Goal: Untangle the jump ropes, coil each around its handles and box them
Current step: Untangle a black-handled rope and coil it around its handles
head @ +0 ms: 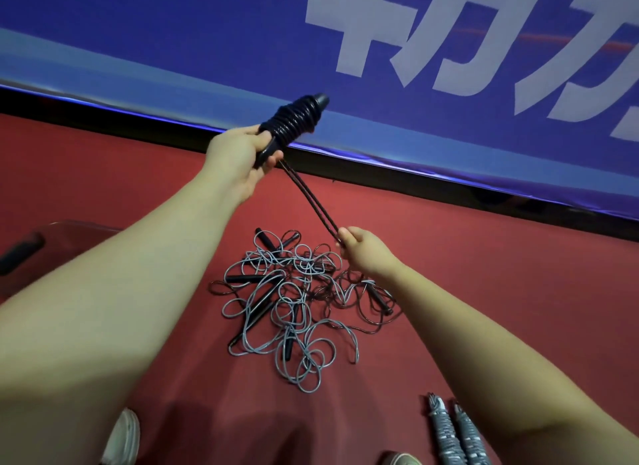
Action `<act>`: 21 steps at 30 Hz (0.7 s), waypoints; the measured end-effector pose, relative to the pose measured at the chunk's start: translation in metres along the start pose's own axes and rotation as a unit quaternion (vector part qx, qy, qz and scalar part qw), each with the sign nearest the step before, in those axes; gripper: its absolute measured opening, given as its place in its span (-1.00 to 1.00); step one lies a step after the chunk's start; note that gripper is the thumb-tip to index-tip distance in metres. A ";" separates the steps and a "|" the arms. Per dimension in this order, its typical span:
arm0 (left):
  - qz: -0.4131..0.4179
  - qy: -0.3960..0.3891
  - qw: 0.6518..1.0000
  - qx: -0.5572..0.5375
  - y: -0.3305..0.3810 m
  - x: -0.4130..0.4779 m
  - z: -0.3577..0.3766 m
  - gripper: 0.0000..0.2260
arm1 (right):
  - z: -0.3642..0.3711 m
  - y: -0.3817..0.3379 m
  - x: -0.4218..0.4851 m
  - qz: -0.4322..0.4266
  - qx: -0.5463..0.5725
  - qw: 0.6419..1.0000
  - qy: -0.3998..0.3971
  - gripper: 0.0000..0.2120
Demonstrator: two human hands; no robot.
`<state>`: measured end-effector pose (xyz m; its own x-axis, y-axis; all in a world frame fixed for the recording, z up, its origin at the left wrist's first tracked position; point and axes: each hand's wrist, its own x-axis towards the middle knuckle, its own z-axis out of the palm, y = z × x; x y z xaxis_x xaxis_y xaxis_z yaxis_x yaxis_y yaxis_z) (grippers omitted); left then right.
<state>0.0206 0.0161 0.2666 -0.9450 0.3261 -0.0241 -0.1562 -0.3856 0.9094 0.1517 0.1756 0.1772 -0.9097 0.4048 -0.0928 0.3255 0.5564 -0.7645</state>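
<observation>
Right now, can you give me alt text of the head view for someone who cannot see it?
The left hand grips a black jump rope mostly coiled round its handles, while the right hand pinches its doubled strand taut. Below, on the red floor, lies a tangle of grey and dark ropes, with two coiled grey bundles at bottom right.

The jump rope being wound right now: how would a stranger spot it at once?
Find the blue banner behind the red floor; in front of it the left hand holds a dark coiled bundle. Unlike the loose tangle on the floor and the two grey wound bundles lower right, it is black, held aloft, with two strands running to the right hand.
</observation>
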 end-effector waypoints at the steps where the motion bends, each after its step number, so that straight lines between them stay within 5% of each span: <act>1: 0.024 0.000 0.999 0.039 -0.003 0.001 -0.003 -0.84 | -0.002 0.000 -0.002 0.002 0.010 1.000 0.012 -0.67; 3: 0.074 0.005 0.989 0.127 -0.009 0.006 -0.008 -0.81 | -0.010 -0.007 -0.010 -0.032 -0.010 0.999 0.018 -0.66; 5: 0.101 0.019 0.979 0.178 -0.015 0.010 -0.014 -0.78 | -0.021 -0.018 -0.020 -0.113 -0.148 0.982 0.014 -0.69; 8: 0.125 0.014 0.958 0.257 -0.024 0.014 -0.022 -0.72 | -0.040 -0.046 -0.036 -0.248 -0.348 0.898 0.108 -0.74; 14: 0.206 -0.101 0.868 0.440 -0.035 -0.007 0.002 -0.71 | -0.055 -0.107 -0.061 -0.497 -0.447 0.715 0.203 -0.78; 17: 0.216 -0.160 0.831 0.487 -0.037 -0.023 0.017 -0.77 | -0.070 -0.117 -0.063 -0.475 -0.459 0.714 0.232 -0.86; 21: 0.199 -0.268 0.814 0.476 -0.038 -0.043 0.025 -0.83 | -0.102 -0.108 -0.058 -0.358 -0.417 0.797 0.250 -0.77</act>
<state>0.0743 0.0385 0.2430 -0.5661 0.7667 0.3030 0.6650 0.2075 0.7174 0.1960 0.1656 0.3299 -0.7911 -0.1107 0.6016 0.0163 0.9793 0.2015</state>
